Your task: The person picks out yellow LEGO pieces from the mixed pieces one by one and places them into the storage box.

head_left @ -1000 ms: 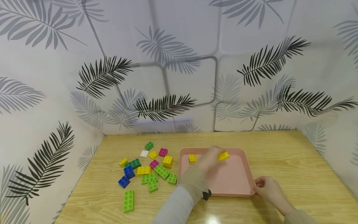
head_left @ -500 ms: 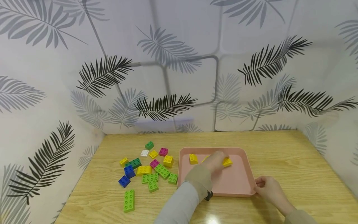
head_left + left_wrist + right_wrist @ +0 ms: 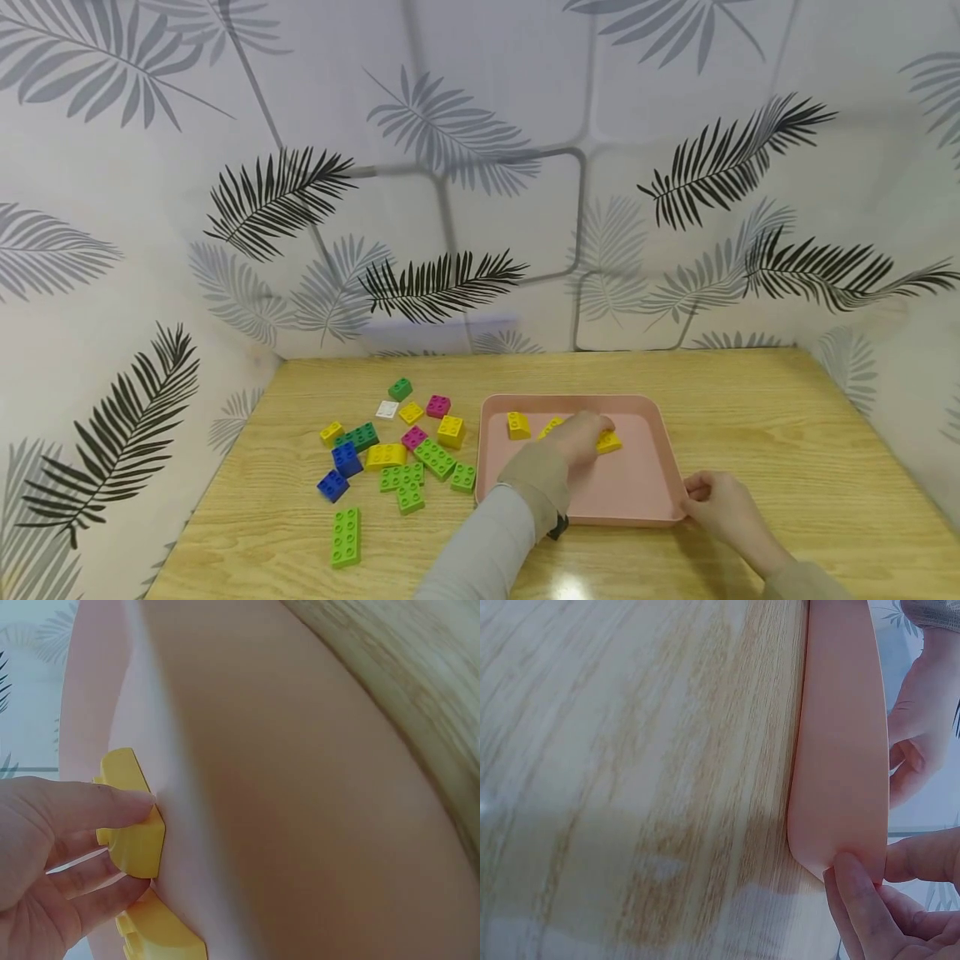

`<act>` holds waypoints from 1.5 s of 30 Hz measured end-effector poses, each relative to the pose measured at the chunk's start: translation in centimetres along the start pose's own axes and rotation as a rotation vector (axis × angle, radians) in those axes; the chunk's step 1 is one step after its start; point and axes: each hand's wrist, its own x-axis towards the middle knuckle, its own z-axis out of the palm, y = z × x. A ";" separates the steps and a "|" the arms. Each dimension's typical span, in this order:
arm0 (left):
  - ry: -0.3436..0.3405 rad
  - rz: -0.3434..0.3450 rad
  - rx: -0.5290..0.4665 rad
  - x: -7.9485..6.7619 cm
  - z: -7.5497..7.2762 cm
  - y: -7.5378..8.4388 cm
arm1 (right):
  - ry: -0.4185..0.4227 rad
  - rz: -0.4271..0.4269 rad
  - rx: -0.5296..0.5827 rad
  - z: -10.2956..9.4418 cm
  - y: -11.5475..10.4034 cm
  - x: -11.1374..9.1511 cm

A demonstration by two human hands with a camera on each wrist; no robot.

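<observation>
My left hand (image 3: 583, 437) reaches into the pink tray (image 3: 630, 492) and pinches a yellow brick (image 3: 610, 442) low over the tray floor. In the left wrist view the thumb lies across that brick's side, and fingers curl round behind it. Right below it in that view is another yellow brick (image 3: 174, 937). At the tray's back left stands a sloped yellow brick (image 3: 518, 426), and one more yellow piece (image 3: 551, 427) shows just left of my left hand. My right hand (image 3: 723, 508) pinches the tray's near right corner, thumb and fingers on either side of the wall.
Left of the tray, loose bricks lie scattered: several lime green ones (image 3: 434, 460), blue ones (image 3: 347, 460), yellow ones (image 3: 451, 432), magenta ones (image 3: 438, 406), dark green ones (image 3: 362, 437) and a white piece (image 3: 387, 410). Patterned cloth (image 3: 480, 208) hangs behind the wooden table (image 3: 742, 400).
My left hand has come nearer and slightly right, bringing the yellow brick down toward the tray floor. A yellow piece left of the hand has come into sight. The right hand stays put.
</observation>
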 end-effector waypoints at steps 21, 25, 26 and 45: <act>-0.004 0.015 0.035 0.0 0.1 -0.2 | -0.003 0.023 0.052 0.1 -0.2 -0.1; -0.005 0.039 0.036 -0.2 -0.3 -0.2 | -0.007 0.021 0.042 0.0 -0.3 -0.1; -0.003 0.047 0.041 -0.3 -0.4 -0.2 | -0.007 0.019 0.038 0.0 -0.3 -0.1; 0.218 0.020 0.279 -2.5 -5.3 -3.1 | -0.003 0.019 0.018 -0.1 -0.3 -0.2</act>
